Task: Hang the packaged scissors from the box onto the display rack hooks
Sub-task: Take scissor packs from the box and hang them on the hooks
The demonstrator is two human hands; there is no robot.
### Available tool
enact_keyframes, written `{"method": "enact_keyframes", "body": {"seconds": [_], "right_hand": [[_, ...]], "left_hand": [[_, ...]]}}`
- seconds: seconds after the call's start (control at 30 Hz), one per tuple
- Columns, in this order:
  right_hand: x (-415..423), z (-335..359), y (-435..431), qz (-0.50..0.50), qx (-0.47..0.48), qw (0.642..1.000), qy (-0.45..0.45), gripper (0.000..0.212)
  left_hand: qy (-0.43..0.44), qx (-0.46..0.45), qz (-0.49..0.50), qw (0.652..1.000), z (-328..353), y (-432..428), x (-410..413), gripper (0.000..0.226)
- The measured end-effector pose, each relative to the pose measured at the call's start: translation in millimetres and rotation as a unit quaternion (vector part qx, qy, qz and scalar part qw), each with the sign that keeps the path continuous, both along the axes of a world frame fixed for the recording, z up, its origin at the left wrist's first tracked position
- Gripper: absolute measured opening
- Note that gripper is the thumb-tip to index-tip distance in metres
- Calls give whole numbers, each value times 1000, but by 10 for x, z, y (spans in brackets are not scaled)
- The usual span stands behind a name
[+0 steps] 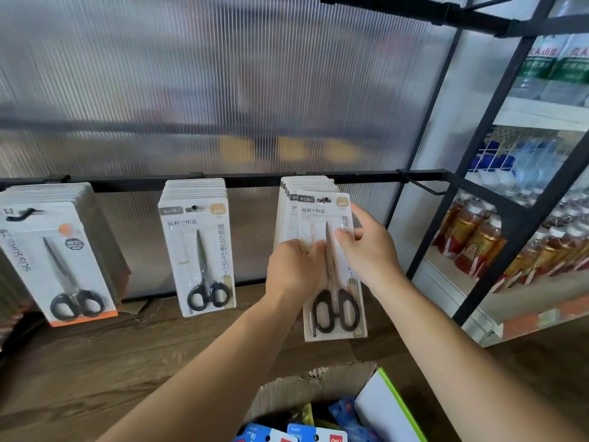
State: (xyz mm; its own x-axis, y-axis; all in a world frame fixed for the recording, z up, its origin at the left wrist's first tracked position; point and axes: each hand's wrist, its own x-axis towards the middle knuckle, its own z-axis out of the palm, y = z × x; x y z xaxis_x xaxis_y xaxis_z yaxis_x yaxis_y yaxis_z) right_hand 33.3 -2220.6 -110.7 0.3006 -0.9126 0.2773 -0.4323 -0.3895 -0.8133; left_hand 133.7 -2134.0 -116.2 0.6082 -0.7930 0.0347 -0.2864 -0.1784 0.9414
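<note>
Head view shows the left hand [296, 269] and the right hand [371, 250] both pinching the front scissors pack [333, 317], its top hole on a rack hook [323, 200].

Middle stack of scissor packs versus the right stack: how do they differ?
The middle stack hangs untouched; on the right stack the front pack is held by the left hand and right hand. The middle stack sits flush; the right stack is fanned, its front pack lowest. Both show white cards with black-handled scissors, on the same black rail.
</note>
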Motion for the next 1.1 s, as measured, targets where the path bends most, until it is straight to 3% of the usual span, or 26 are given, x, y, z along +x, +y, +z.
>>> {"method": "enact_keyframes", "body": {"seconds": [0.13,0.23,0.33,0.47,0.67,0.93,1.1], "right_hand": [[73,-73,-46,0,-16,999,38,53],[158,-94,-63,-17,-43,996,78,57],[235,-68,-90,-41,-77,988,127,57],[314,-45,-114,-47,-123,974,182,57],[183,-190,53,-48,-74,962,258,73],[-206,-650,651,70,-50,907,413,68],[-472,-733,962,178,-89,831,519,66]], "left_hand": [[13,22,9,1000,-65,-62,50,45],[12,40,9,999,-76,-69,89,18],[-23,48,-15,998,-71,-19,123,45],[-72,55,-84,992,-88,54,146,51],[-162,122,-142,969,-178,324,213,71],[-314,225,-210,898,-374,790,219,71],[-377,227,-296,848,-574,931,41,70]]}}
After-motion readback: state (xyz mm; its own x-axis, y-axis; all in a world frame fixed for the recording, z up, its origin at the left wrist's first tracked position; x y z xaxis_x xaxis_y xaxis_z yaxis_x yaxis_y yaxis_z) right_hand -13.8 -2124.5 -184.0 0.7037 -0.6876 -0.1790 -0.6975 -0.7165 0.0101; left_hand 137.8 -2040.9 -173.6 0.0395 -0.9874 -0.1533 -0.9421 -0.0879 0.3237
